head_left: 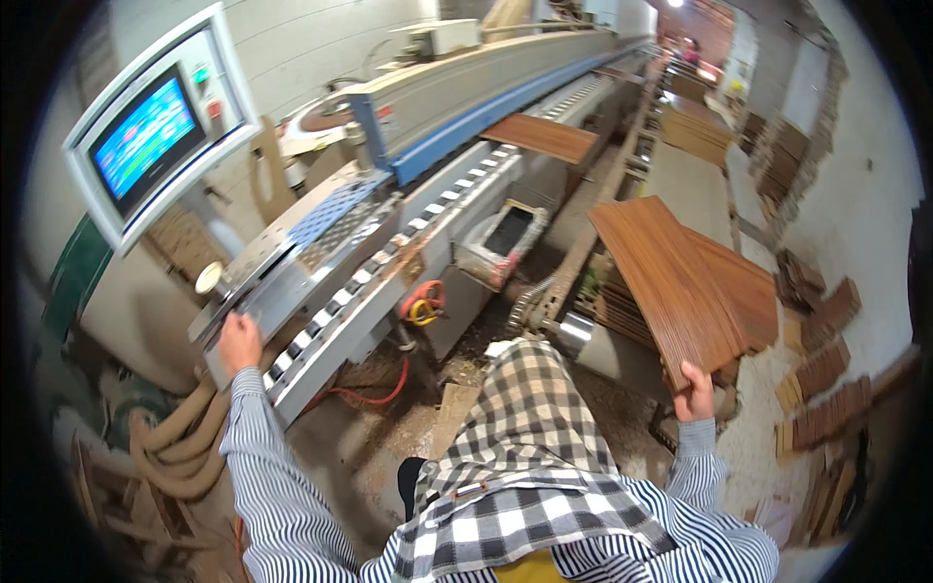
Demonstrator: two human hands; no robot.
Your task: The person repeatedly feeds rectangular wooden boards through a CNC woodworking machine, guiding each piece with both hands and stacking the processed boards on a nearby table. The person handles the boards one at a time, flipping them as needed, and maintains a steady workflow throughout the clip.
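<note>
Far to our left a tilted white-framed screen [146,136] glows blue above the long grey machine [389,223], whose near side carries a small red and yellow tag [422,303]. Our left hand [239,342] stretches out and rests flat, fingers released, on the machine's near metal edge. Our right hand [695,394] reaches right, fingers grasping the near end of the top brown board [671,282] on the stack [739,291].
</note>
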